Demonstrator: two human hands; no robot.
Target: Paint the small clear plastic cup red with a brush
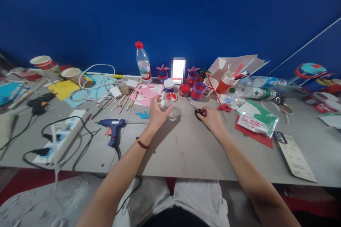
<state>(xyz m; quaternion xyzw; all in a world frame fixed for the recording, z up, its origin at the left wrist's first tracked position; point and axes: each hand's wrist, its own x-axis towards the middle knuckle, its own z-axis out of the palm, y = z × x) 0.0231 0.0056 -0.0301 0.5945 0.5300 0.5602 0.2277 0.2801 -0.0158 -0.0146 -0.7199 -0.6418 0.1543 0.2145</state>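
Observation:
My left hand (157, 112) curves its thumb and fingers around a clear ribbed plastic piece (174, 112), which looks like a cut part of a bottle. Its see-through edges are hard to make out. In my right hand (211, 117) are scissors (197, 110) with black handles, their blades pointing away and to the left. Just beyond the hands lie a red-stained lid (172, 97) and an open jar of red paint (184, 90). Beside them stands a purple-and-red painted cup (198, 91). A blue leaf-shaped cutout (143, 115) rests left of my left hand.
A blue glue gun (113, 127) and a white power strip (62, 136) with trailing cords occupy the left side. Behind stands a red-capped bottle (143, 64) near pink paper (145, 94). Rightward are a plastic packet (257, 118), plastic bottles (259, 93) and a phone (294, 158).

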